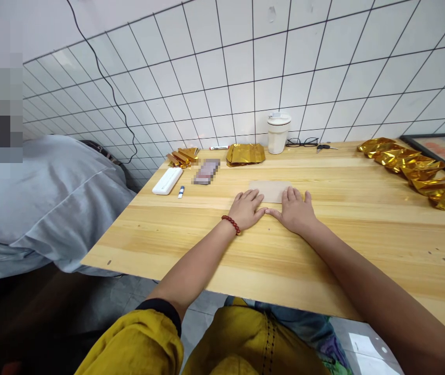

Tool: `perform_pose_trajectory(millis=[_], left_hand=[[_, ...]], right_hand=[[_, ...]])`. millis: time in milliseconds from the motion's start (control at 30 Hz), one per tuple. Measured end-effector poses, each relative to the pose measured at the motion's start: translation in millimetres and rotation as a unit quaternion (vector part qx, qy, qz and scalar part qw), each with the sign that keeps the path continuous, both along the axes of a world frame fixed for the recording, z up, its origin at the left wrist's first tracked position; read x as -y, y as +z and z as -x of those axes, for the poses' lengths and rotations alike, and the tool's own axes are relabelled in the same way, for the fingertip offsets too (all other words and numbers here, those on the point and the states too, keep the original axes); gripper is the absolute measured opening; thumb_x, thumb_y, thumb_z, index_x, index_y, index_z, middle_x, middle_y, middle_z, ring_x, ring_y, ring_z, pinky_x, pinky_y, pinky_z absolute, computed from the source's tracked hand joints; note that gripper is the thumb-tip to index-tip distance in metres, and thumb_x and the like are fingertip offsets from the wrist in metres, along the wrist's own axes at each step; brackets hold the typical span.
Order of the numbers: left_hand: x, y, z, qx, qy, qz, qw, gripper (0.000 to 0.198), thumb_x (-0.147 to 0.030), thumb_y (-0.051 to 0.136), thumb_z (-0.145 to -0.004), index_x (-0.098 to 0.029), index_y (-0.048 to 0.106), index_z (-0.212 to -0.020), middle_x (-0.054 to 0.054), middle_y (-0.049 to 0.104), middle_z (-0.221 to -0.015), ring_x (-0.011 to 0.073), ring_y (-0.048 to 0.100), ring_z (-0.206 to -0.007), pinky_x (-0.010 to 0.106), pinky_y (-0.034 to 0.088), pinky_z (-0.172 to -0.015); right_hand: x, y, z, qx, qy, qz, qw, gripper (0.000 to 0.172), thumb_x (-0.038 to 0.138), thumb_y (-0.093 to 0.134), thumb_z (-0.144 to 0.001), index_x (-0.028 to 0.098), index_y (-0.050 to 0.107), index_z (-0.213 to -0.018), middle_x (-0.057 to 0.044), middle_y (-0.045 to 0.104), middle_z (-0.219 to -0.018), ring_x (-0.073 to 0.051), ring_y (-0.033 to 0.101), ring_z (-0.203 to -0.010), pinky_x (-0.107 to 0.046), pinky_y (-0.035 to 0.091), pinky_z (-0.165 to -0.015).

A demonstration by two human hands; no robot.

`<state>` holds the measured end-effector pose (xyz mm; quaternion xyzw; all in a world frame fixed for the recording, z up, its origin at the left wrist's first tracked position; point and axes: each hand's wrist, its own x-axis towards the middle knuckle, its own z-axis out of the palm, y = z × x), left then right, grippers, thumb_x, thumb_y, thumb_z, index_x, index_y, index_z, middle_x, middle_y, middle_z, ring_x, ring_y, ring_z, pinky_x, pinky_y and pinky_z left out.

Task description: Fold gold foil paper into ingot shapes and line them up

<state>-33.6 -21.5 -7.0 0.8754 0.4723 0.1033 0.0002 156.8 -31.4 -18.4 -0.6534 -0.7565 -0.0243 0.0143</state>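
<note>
A flat tan rectangle [271,190], looking like paper or thin card, lies on the wooden table [191,239] in front of me. My left hand [246,207] rests palm down with its fingertips at the near left corner of this piece. At the near right corner, my right hand [297,209] also lies flat, its fingers stretched forward over the edge. The two thumbs point inward and their tips meet or nearly meet just below the piece. Neither hand grips anything. A dark red bead bracelet [231,224] circles my left wrist.
Behind the tan piece stand a folded gold foil bundle [245,154] and a white lidded cup [278,134]. Glasses [302,142] and keys [326,148] lie by the wall. Crumpled gold foil [413,169] stretches along the right. A white power bank [168,180] sits left; a person in grey [50,203] is beside the table.
</note>
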Motion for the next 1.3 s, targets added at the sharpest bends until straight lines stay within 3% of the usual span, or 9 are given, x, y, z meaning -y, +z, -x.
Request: perform_pose_trajectory(millis=[233, 400, 933, 1167, 1300], left_hand=[[1, 0.3, 0, 0.004, 0.002, 0.002, 1.000, 0.049, -0.046, 0.046, -0.098, -0.020, 0.053, -0.138, 0.012, 0.047, -0.151, 0.0270, 0.041, -0.140, 0.049, 0.033, -0.116], [1, 1.2, -1, 0.007, 0.002, 0.003, 1.000, 0.048, -0.047, 0.047, -0.098, -0.021, 0.054, -0.138, 0.012, 0.047, -0.151, 0.0269, 0.040, -0.141, 0.049, 0.033, -0.116], [0, 2.3, -3, 0.002, 0.007, 0.006, 1.000, 0.051, -0.048, 0.047, -0.097, -0.019, 0.051, -0.139, 0.013, 0.047, -0.151, 0.0265, 0.041, -0.141, 0.047, 0.033, -0.116], [0, 2.6, -3, 0.003, 0.006, 0.008, 1.000, 0.051, -0.047, 0.047, -0.098, -0.016, 0.051, -0.138, 0.013, 0.047, -0.151, 0.0268, 0.040, -0.141, 0.046, 0.032, -0.117], [0, 3.2, -2, 0.004, 0.005, 0.008, 1.000, 0.050, -0.047, 0.048, -0.097, -0.018, 0.051, -0.138, 0.013, 0.047, -0.151, 0.0265, 0.040, -0.141, 0.047, 0.033, -0.116]], right_hand=[[-5, -4.7, -8, -0.041, 0.136, -0.033, 0.989, 0.086, 0.070, 0.022, -0.095, 0.007, 0.036, -0.152, -0.019, 0.025, -0.161, -0.032, 0.023, -0.149, -0.052, 0.017, -0.120], [-6, -3.8, -10, -0.058, 0.168, -0.005, 0.984, 0.082, 0.068, 0.027, -0.095, 0.010, 0.036, -0.152, -0.019, 0.031, -0.159, -0.031, 0.029, -0.147, -0.051, 0.023, -0.118], [0, 6.8, -6, -0.016, 0.148, 0.006, 0.989, 0.083, 0.066, 0.026, -0.097, 0.002, 0.038, -0.149, -0.023, 0.032, -0.158, -0.033, 0.029, -0.146, -0.049, 0.024, -0.118], [10, 13.7, 5, 0.033, 0.036, -0.018, 0.999, 0.090, 0.071, 0.021, -0.094, 0.000, 0.045, -0.143, -0.031, 0.044, -0.147, -0.040, 0.041, -0.135, -0.053, 0.038, -0.103], [16, 21.2, 10, 0.033, 0.015, -0.024, 0.999, 0.091, 0.073, 0.021, -0.092, -0.001, 0.051, -0.137, -0.033, 0.055, -0.133, -0.040, 0.052, -0.120, -0.050, 0.044, -0.091]])
